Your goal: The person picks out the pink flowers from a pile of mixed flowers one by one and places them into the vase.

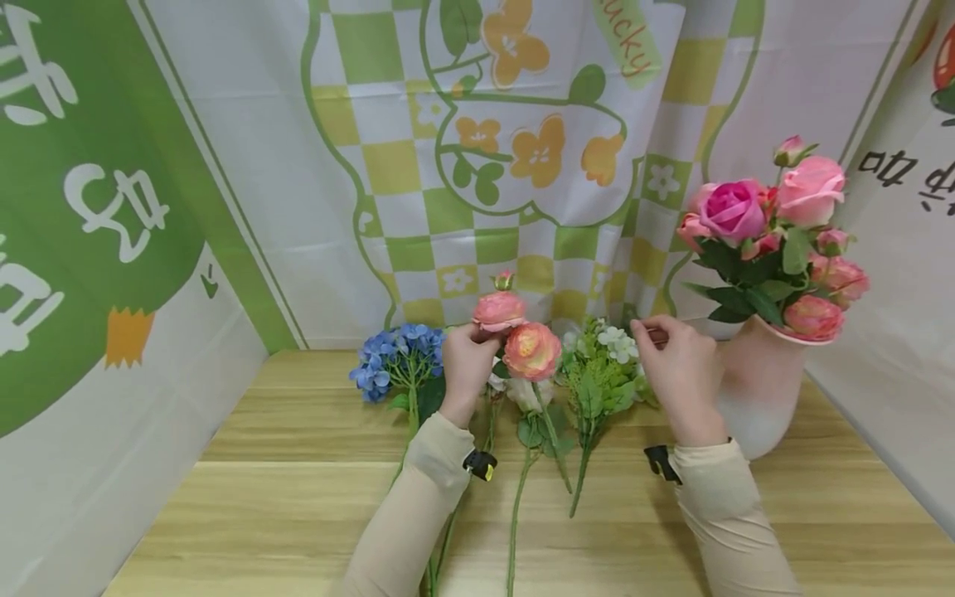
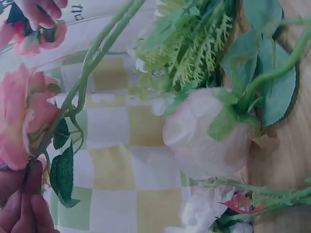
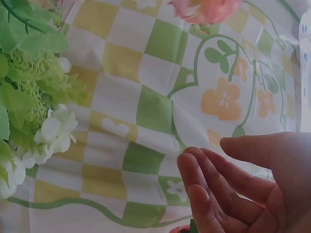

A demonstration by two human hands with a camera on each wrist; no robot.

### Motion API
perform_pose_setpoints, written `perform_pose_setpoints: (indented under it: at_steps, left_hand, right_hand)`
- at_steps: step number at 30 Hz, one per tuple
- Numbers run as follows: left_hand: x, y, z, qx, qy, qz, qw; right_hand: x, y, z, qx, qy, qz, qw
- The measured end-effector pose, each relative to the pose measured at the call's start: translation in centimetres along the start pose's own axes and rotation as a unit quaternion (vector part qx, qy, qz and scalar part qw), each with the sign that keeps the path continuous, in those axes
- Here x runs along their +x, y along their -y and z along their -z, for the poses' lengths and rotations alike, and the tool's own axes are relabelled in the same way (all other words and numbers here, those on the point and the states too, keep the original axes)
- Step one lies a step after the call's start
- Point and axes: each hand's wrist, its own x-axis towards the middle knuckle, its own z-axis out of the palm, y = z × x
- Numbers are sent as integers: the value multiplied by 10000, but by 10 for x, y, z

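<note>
In the head view my left hand (image 1: 468, 369) pinches a branched stem just under its pink-orange blooms (image 1: 532, 351); a small bud tops it. The left wrist view shows the fingertips (image 2: 30, 187) on the stem beside a pink flower (image 2: 24, 116). My right hand (image 1: 681, 373) is raised between the white-and-green bunch (image 1: 597, 385) and the vase (image 1: 755, 390), touching neither. Its fingers, slightly bent with a gap to the thumb, hold nothing in the right wrist view (image 3: 243, 187). A pale rose (image 2: 209, 136) lies below the held stem.
Blue hydrangea (image 1: 399, 356) lies left of my left hand on the wooden table (image 1: 246, 497). Pink and magenta roses (image 1: 734, 211) stand in the vase at the right. A checked curtain (image 1: 418, 199) hangs behind the table.
</note>
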Motion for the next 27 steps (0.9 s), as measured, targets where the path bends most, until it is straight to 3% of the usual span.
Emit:
perform_pose_setpoints:
  at_steps: [7, 13, 21, 27]
  left_hand:
    - [-4, 5, 8, -654, -80, 135, 9977]
    - [-5, 4, 13, -1194, -83, 235, 9925]
    - [-6, 2, 19, -1828, 233, 625, 9809]
    - [-4, 1, 19, -2300, 211, 902, 9688]
  right_hand:
    - [-5, 11, 0, -60, 1, 293, 9996]
    - [-5, 24, -3, 192, 55, 236, 9995]
    - [-3, 35, -10, 601, 160, 178, 9979]
    - [-4, 39, -14, 823, 431, 285, 9953]
